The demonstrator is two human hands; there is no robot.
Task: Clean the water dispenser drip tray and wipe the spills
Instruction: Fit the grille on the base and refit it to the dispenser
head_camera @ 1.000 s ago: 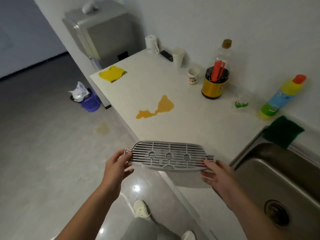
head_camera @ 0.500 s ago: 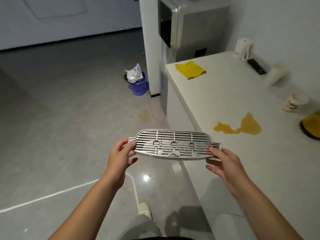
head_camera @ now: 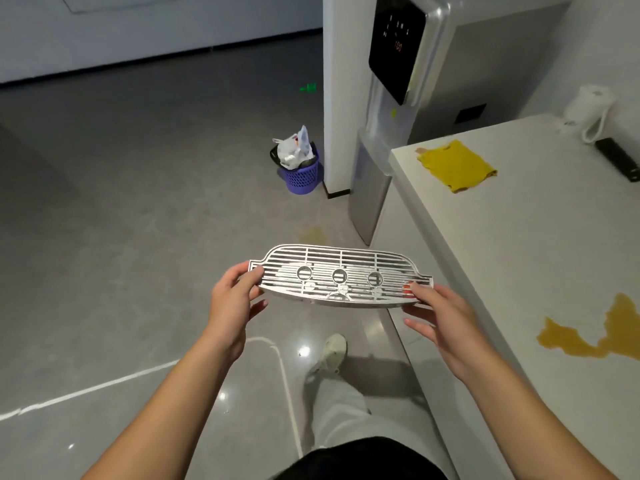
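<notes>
The left hand (head_camera: 235, 301) pinches 1 end of the drip tray (head_camera: 341, 277), held level over the floor (head_camera: 138, 237); the right hand (head_camera: 440, 315) pinches the other end lightly — a grip that could well slip, dropping it beside the desk (head_camera: 519, 237).

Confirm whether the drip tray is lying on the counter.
No, the drip tray is held in the air by the left hand and right hand, over the floor beside the counter.

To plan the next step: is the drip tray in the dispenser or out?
Out. The left hand and right hand hold the drip tray above the floor, apart from the water dispenser.
</notes>
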